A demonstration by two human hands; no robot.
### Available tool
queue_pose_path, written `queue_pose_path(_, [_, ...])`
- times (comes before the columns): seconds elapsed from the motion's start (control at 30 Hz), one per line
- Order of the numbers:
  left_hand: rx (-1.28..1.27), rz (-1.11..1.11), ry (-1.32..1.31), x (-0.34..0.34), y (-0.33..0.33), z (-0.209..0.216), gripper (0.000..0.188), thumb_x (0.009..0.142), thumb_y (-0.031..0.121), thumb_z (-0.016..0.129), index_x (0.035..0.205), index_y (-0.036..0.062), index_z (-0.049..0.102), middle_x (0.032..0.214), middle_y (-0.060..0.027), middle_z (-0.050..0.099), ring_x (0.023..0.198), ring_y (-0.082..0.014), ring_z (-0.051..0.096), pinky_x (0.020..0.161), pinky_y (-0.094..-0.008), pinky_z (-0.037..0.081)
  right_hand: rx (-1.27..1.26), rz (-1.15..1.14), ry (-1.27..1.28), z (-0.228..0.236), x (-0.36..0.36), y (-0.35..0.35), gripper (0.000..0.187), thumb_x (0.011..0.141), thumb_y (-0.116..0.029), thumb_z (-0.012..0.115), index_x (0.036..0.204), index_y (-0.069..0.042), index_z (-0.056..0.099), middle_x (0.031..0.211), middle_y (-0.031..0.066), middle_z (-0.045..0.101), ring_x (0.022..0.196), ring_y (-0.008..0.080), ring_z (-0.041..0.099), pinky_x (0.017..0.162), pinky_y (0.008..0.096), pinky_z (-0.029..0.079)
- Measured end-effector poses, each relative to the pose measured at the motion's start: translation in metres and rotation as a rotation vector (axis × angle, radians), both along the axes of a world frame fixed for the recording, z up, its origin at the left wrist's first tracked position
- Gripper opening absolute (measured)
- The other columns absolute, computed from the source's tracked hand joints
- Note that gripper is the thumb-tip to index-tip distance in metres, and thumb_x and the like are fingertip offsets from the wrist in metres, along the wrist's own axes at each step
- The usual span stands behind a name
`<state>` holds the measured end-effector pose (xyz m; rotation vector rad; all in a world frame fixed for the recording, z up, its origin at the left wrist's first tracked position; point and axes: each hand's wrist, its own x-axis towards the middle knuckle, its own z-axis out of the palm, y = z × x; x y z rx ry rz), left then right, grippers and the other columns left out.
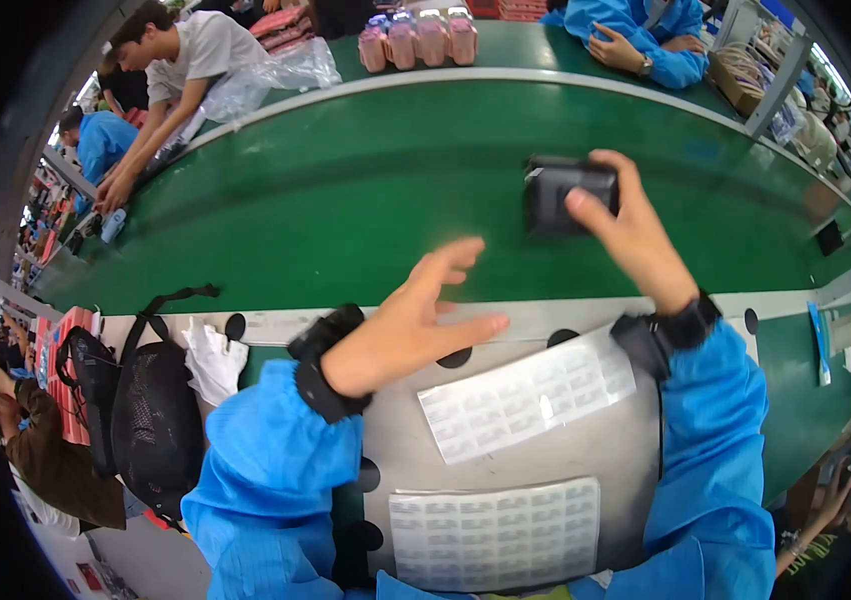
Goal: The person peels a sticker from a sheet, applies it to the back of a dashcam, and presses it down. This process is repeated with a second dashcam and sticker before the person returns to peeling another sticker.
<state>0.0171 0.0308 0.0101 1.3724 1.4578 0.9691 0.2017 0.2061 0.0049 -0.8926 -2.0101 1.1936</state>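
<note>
My right hand (635, 220) is closed on a black box-shaped device (548, 197), thumb on its near face, held over the green belt (345, 200). My left hand (410, 325) reaches over the belt's near edge with its fingers apart and nothing in them. Both wrists wear black straps with small black units. Below the hands, on a grey metal plate (535, 465), lie a tilted sheet of clear labels (530, 395) and, nearer me, a stack of similar label sheets (495, 535).
To the left lie a black mesh bag (157, 420) and a crumpled white cloth (213, 360). Several pink bottle-like items (417, 40) stand beyond the belt. A person in white (210, 50) leans over the belt at far left; another in blue (635, 40) sits across. A small black object (829, 237) lies at right.
</note>
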Motion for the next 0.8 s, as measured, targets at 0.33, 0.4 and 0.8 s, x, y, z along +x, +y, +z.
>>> queue_pose_path(0.33, [0.008,-0.385,0.591,0.005,-0.004,-0.022,0.037,0.076,0.030,0.069,0.100,0.0038,0.057,0.117,-0.0109,0.043,0.107,-0.0233,0.039,0.087,-0.0338,0.036,0.360,-0.464,-0.029,-0.062,0.047,0.095,0.067,0.085,-0.034,0.056,0.133,0.000,0.025,0.114,0.0258,0.049,0.105,0.0292,0.050,0.090,0.0319,0.038])
queue_pose_path(0.4, [0.071,-0.359,0.544,0.002,0.000,-0.024,0.030,0.076,0.028,0.069,0.090,0.0025,0.060,0.110,-0.0093,0.049,0.099,-0.0184,0.044,0.081,-0.0308,0.039,0.901,-0.617,-0.123,-0.072,0.058,0.118,0.064,0.086,-0.031,0.055,0.134,0.001,0.026,0.121,0.0265,0.046,0.111,0.0293,0.048,0.094,0.0320,0.035])
queue_pose_path(0.8, [0.332,0.139,0.116,0.004,0.004,-0.001,0.016,0.080,0.013,0.065,0.089,-0.0002,0.062,0.075,-0.0023,0.062,0.068,-0.0082,0.055,0.066,-0.0222,0.045,0.328,0.454,-0.616,0.043,-0.001,-0.063,0.027,0.077,-0.011,0.064,0.103,-0.007,0.062,0.098,0.0105,0.063,0.099,0.0252,0.057,0.102,0.0412,0.029])
